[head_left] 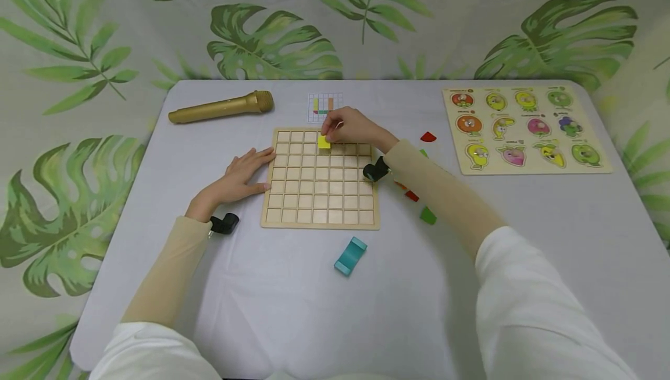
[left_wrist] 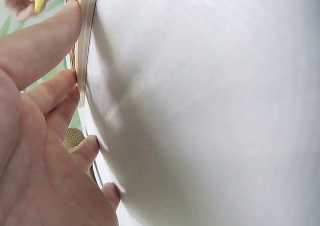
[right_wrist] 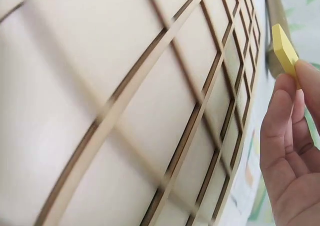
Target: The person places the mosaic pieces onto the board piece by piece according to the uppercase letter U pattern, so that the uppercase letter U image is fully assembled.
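Between thumb and fingers, my right hand [head_left: 352, 128] pinches a small flat yellow tile [head_left: 324, 142] above the far rows of a wooden grid board [head_left: 268, 217]. In the right wrist view the yellow tile [right_wrist: 284, 48] is tilted and held apart from the board's cells. My left hand [head_left: 238, 177] lies with spread fingers at the board's left edge, thumb and fingertips touching its rim [left_wrist: 86, 46]. Just beyond the board lies a small printed grid card [head_left: 316, 113] with coloured shapes, partly covered by the right hand.
A gold microphone [head_left: 222, 107] lies at the back left. A fruit puzzle board [head_left: 455, 162] is at the back right. Right of the grid lie a red piece [head_left: 428, 137], a green piece [head_left: 428, 215] and others partly under the right arm. A teal curved block [head_left: 350, 256] sits in front.
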